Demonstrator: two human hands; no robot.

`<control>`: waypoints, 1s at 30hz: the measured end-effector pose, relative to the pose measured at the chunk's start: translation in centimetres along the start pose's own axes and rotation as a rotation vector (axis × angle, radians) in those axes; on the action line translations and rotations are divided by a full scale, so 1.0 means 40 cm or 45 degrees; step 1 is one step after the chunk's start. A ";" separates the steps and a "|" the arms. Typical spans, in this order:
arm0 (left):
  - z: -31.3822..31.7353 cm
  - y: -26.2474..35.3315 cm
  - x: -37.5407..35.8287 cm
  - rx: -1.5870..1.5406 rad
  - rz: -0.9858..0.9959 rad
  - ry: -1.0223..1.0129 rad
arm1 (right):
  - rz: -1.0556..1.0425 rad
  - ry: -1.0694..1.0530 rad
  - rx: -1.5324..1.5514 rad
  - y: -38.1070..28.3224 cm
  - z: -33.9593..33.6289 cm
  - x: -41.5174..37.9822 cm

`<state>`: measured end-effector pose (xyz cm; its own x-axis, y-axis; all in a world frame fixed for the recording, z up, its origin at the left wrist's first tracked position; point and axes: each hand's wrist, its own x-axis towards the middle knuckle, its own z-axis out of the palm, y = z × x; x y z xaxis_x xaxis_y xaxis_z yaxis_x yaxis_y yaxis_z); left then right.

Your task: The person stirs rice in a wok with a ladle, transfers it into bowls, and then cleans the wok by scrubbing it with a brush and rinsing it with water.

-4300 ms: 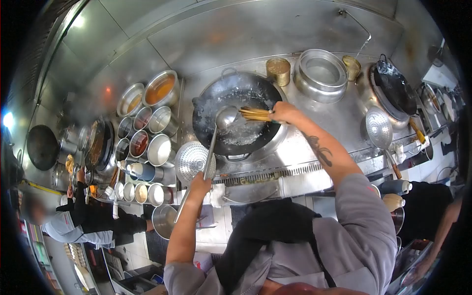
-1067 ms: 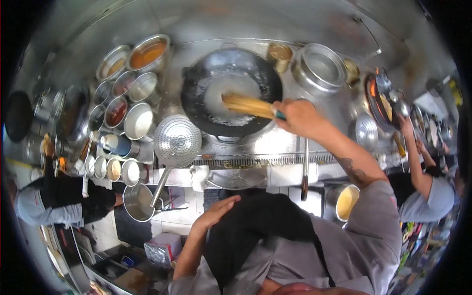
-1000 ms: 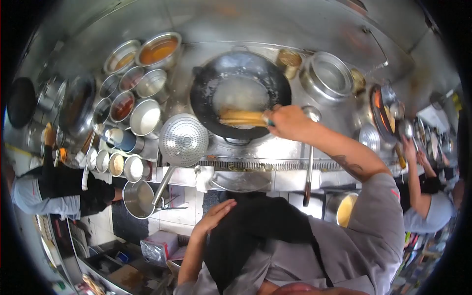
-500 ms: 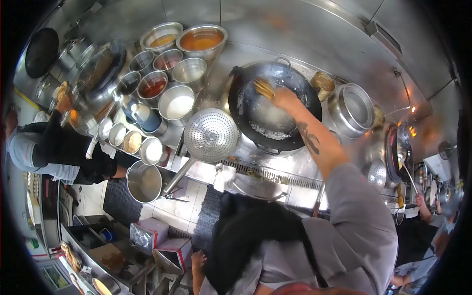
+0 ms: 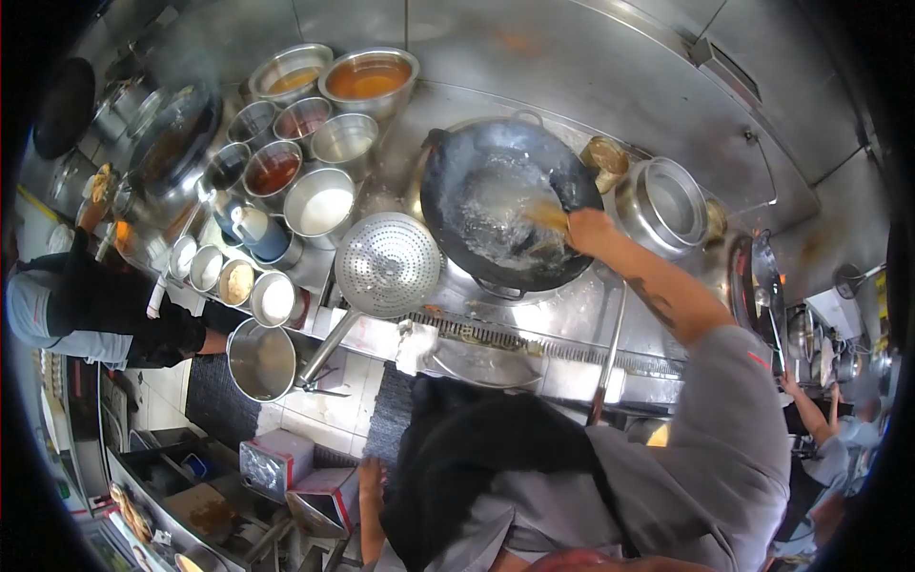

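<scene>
My right hand (image 5: 588, 232) is closed around a bamboo wok brush (image 5: 545, 215). The bristles are down inside a large black wok (image 5: 457, 229), blurred and touching the splashing, cloudy water (image 5: 510, 191). My left hand (image 5: 372, 473) hangs low beside my body, away from the stove. Its fingers look loosely apart, with nothing seen in them. To the left of the wok, a perforated strainer (image 5: 388, 265) rests with its long handle pointing toward me. A long-handled tool (image 5: 610, 357) leans at the counter's front edge, below my right forearm.
Metal pots of red sauce (image 5: 273, 170), white powder (image 5: 319, 203) and orange liquid (image 5: 370, 78) stand left of the wok. Stacked steel pots (image 5: 667, 205) sit to its right. An empty-looking pot (image 5: 262, 362) hangs at the front edge. Another person (image 5: 105, 305) works at the left.
My right hand has swept the brush from the wok's far left side toward its right side. The water now churns and splashes more. The view has shifted slightly.
</scene>
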<state>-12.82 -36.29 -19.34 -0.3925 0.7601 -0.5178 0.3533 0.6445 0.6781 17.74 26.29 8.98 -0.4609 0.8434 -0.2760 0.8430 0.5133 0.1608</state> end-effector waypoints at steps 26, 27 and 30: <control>0.038 -0.016 -0.125 -0.474 -0.236 0.109 | 0.144 0.054 1.080 -0.203 -0.006 0.239; 0.043 -0.023 -0.136 -0.471 -0.245 0.099 | 0.152 0.043 1.080 -0.212 -0.008 0.190; 0.068 -0.048 -0.132 -0.562 -0.332 0.096 | -0.277 -0.209 0.814 -0.212 -0.046 0.012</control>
<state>-9.13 -41.30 -19.34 -0.4855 0.5601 -0.6712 -0.1497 0.7032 0.6951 9.86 22.61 9.23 -0.6325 0.6713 -0.3864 0.7573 0.4313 -0.4904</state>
